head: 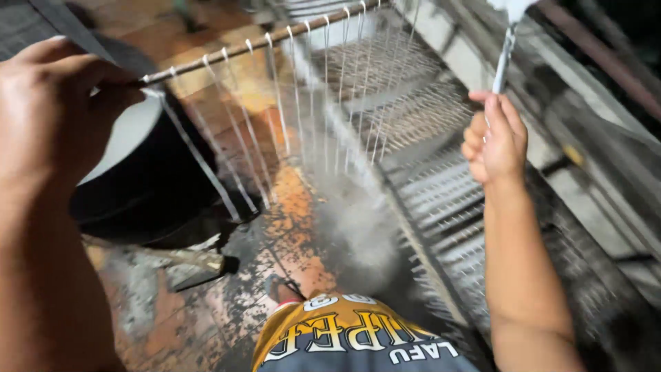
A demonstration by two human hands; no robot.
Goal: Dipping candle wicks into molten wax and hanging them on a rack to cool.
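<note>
Two bare hands held things up in front of the camera. The left hand (51, 114), large in the upper left of the frame, was closed around the near end of a thin wooden rod (261, 43); the fingers pinched it tightly, with the thumb pressed over the top. The rod ran from that grip up and to the right, toward the top centre of the frame. A row of white strands (275, 110) hung down from it, spaced along its length, each one thin, pale and blurred at the lower end.

The right hand (492, 141), right of centre, was curled in a fist around a white stick-like piece (505, 58) that rose straight up out of the fist to the top edge of the frame. What it was fixed to above could not be told.

Below the left hand, at the left of the frame, stood a large dark tub (148, 189) with a pale surface inside. Beneath the strands lay a worn floor (289, 207) mottled orange and grey. To the right, racks (441, 200) carried many more rows of white strands, layered one under another. At the bottom centre a yellow and grey garment (351, 337) showed.
</note>
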